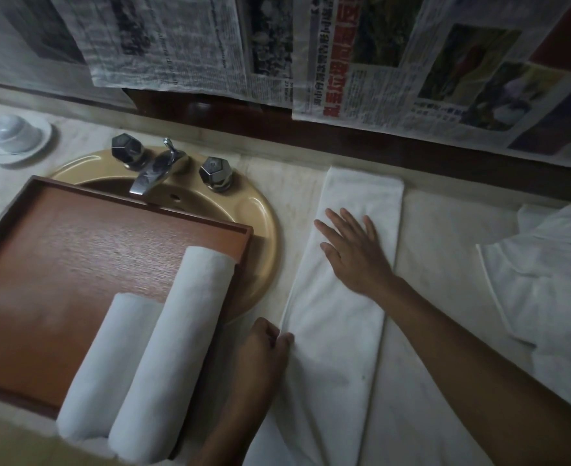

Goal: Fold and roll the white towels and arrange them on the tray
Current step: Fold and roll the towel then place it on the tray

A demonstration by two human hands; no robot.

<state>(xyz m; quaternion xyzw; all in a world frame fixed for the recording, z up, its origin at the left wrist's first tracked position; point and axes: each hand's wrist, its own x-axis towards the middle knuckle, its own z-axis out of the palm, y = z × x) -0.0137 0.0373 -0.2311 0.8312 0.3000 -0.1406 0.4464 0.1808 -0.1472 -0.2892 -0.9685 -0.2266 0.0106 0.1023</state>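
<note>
the left hand [265, 341], nearest to the camera, is pinching the near left edge of the folded towel [341, 331] between thumb & fingers. the right hand [354, 253] is lying flat further up on the same towel, its grip spread, pressing the cloth on the table [438, 237]. this towel is lying as a long strip, folded but not yet rolled. 2 rolled towels [173, 331] are already lying side by side on the tray [58, 237]. more white towels [546, 280] are waiting at the right, so prob. much work is left.
</note>
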